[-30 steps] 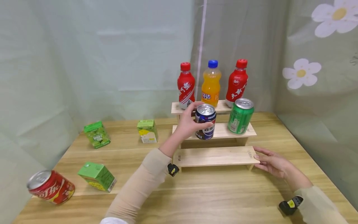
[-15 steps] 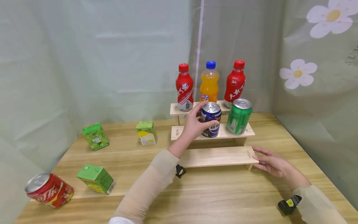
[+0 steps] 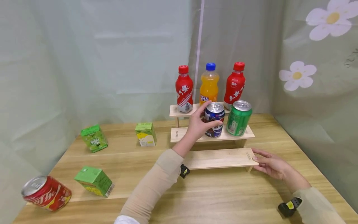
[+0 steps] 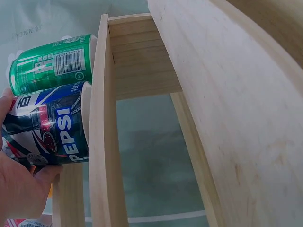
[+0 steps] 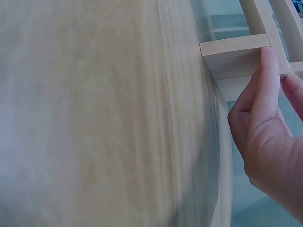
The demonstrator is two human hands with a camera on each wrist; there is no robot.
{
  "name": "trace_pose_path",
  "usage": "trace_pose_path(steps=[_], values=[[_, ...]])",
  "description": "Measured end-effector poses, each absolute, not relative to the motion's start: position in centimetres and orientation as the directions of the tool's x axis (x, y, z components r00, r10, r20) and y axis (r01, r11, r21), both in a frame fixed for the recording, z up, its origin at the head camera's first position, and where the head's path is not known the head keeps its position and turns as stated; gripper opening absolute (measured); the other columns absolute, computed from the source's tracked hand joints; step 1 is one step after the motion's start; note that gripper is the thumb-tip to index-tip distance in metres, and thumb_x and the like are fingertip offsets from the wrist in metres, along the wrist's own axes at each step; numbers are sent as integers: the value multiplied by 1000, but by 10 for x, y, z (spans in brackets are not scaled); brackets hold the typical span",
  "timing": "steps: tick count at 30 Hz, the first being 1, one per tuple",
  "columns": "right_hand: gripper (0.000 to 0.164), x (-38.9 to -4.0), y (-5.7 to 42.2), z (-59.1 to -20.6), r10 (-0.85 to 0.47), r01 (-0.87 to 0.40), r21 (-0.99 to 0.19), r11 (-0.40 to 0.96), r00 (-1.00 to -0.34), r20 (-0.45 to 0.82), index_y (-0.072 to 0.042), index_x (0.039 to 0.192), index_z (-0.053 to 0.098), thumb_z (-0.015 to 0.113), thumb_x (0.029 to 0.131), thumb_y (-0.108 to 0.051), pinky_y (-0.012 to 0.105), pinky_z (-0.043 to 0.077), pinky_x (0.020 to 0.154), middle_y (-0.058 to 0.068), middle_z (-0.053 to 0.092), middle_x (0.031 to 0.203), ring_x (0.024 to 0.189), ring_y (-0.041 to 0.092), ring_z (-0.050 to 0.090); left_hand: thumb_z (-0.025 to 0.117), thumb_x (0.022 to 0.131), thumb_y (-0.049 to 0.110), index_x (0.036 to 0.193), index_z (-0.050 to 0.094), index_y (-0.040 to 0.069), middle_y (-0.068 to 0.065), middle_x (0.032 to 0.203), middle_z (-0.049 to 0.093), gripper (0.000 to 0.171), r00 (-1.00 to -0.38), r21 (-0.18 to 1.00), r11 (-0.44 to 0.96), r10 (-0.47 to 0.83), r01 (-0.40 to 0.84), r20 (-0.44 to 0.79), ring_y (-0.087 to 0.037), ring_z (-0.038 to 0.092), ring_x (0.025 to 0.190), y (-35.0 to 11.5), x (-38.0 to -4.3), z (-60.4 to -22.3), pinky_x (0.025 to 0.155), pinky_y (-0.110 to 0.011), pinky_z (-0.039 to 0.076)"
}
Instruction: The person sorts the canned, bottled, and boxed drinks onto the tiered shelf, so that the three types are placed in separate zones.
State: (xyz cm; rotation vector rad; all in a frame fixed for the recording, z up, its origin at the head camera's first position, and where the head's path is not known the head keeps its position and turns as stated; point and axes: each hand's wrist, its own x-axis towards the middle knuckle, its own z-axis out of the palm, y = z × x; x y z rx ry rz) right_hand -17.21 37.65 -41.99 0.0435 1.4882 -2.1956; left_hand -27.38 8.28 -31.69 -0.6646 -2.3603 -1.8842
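Pepsi can (image 3: 216,115) | left hand (image 3: 198,127) grips it | right hand (image 3: 270,165) pinches shelf (image 3: 221,157) | can right of centre, between curled thumb and fingers

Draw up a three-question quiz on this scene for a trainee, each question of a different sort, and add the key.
1. Which hand holds the Pepsi can?
2. Which shelf bears the green can: (a) top, (b) middle, (c) bottom?
3. Fill in: the Fanta bottle stands between two ____.

Key:
1. The left hand.
2. b, the middle shelf.
3. Red bottles.
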Motion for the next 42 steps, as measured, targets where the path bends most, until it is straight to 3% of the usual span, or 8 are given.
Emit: trace_pose_path(steps=[7, 29, 42], values=[[35, -172, 377, -424, -350, 410, -867, -281, -886, -306, -35, 104, 68, 53, 96, -4, 24, 55, 82, 4, 67, 101, 92, 14, 67, 82, 75, 21, 142, 43, 31, -5, 140, 49, 77, -910, 924, 162, 297, 347, 290, -24, 51, 123, 84, -275, -318, 100, -42, 47], [34, -170, 375, -421, -336, 408, -870, -276, -889, -311, -35, 103, 68, 53, 96, -5, 24, 55, 82, 4, 67, 100, 91, 14, 67, 83, 74, 18, 141, 37, 22, -6, 139, 47, 81, -890, 919, 155, 349, 363, 293, -24, 49, 123, 78, -272, -312, 101, -43, 46], [33, -170, 374, -421, -306, 409, -869, -279, -896, -323, -34, 101, 68, 54, 96, -5, 25, 55, 81, 3, 68, 99, 90, 14, 68, 84, 72, 17, 136, 42, 18, -8, 136, 47, 76, -911, 927, 150, 294, 343, 290, -28, 47, 124, 64, -266, -314, 100, -41, 47]])
